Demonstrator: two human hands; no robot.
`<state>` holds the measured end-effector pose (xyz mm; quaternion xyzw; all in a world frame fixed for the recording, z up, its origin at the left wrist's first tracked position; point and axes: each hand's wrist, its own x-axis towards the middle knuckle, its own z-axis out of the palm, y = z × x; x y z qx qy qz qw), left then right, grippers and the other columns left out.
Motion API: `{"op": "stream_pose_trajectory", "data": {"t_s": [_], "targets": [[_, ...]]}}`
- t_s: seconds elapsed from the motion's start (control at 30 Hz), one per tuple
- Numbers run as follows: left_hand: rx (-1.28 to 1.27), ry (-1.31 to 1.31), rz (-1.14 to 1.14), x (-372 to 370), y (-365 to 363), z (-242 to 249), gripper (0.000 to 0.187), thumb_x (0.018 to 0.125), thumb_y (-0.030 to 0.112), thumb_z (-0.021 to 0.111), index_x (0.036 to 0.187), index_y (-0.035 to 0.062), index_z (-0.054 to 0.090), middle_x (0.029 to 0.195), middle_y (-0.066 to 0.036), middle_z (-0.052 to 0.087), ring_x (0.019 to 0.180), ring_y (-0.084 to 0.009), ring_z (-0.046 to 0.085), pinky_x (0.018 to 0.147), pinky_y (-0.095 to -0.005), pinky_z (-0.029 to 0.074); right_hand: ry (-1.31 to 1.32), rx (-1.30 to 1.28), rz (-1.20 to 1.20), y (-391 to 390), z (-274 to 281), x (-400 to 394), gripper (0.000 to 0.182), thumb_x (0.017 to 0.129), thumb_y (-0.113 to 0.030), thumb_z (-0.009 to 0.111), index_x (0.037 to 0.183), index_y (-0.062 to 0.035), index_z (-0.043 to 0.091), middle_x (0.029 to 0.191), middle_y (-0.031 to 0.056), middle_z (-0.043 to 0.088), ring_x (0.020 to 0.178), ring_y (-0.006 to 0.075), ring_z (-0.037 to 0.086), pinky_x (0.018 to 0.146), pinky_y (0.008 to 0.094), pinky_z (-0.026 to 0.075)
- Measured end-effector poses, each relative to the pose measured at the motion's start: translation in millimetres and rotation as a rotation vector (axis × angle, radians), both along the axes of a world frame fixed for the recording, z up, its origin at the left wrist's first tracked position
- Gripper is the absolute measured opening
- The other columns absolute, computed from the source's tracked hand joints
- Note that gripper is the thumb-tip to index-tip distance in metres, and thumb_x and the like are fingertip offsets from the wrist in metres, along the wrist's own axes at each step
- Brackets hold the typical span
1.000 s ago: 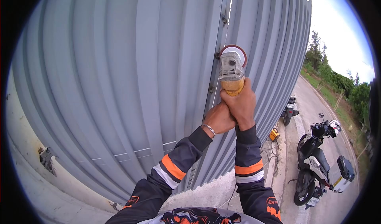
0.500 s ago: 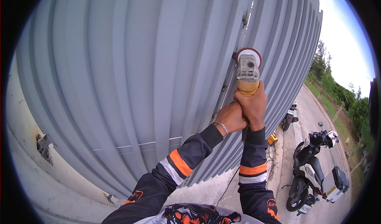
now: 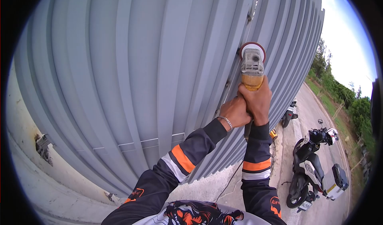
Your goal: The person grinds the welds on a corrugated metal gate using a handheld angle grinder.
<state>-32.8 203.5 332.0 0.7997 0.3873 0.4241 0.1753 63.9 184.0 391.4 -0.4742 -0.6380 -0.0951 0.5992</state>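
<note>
An angle grinder [image 3: 252, 67] with a grey head and yellow body is held out in front of me. Its red-brown disc [image 3: 259, 48] is at the seam [image 3: 247, 30] between corrugated grey metal sheets [image 3: 175, 65], near a dark spot on the seam. My right hand [image 3: 258, 101] is wrapped round the yellow body just behind the head. Lower down and to the left, my left hand [image 3: 235, 112], with a chain bracelet at the wrist, closes round the rear of the tool. The fingers of both hands partly hide the grinder's body.
A cable [image 3: 230, 182] runs down near my right sleeve. Something yellow [image 3: 273, 134] lies behind that arm. To the right, a motorcycle [image 3: 313, 165] with a rear box stands on the pavement, another [image 3: 289, 115] beyond it. A pale curved wall [image 3: 24, 157] is at lower left.
The grinder and both hands have shifted slightly up and to the right in view, with the disc still at the seam. My grip looks the same.
</note>
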Motion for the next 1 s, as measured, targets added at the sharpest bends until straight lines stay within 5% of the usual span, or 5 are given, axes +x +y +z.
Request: {"op": "stream_pose_trajectory", "data": {"t_s": [0.37, 0.47, 1.0], "targets": [[-0.01, 0.019, 0.027, -2, -4, 3, 0.047, 0.077, 0.033, 0.08, 0.109, 0.0017, 0.069, 0.097, -0.022, 0.075, 0.09, -0.0433, 0.072, 0.078, -0.0492, 0.06, 0.013, 0.02, 0.015, 1, -1, -1, 0.046, 0.075, -0.026, 0.083, 0.105, 0.0007, 0.061, 0.093, 0.0179, 0.076, 0.087, 0.031, 0.077, 0.078, 0.0407, 0.059], [0.024, 0.0, 0.005, -3, -3, 1, 0.047, 0.077, 0.033, 0.08, 0.109, 0.0016, 0.068, 0.096, -0.022, 0.076, 0.09, -0.0427, 0.073, 0.077, -0.0494, 0.06, 0.01, 0.062, 0.034, 3, -3, 0, 0.053, 0.073, -0.032, 0.085, 0.107, 0.0004, 0.059, 0.092, 0.0217, 0.076, 0.088, 0.0408, 0.076, 0.075, 0.0457, 0.059], [0.01, 0.027, 0.039, -7, -4, 3, 0.045, 0.076, 0.032, 0.079, 0.108, 0.0013, 0.069, 0.097, -0.022, 0.076, 0.094, -0.0426, 0.073, 0.08, -0.0503, 0.06, 0.016, 0.038, -0.009, 1, -3, -5, 0.052, 0.072, -0.033, 0.085, 0.103, -0.0004, 0.059, 0.091, 0.022, 0.075, 0.087, 0.041, 0.076, 0.074, 0.0462, 0.059]]}}
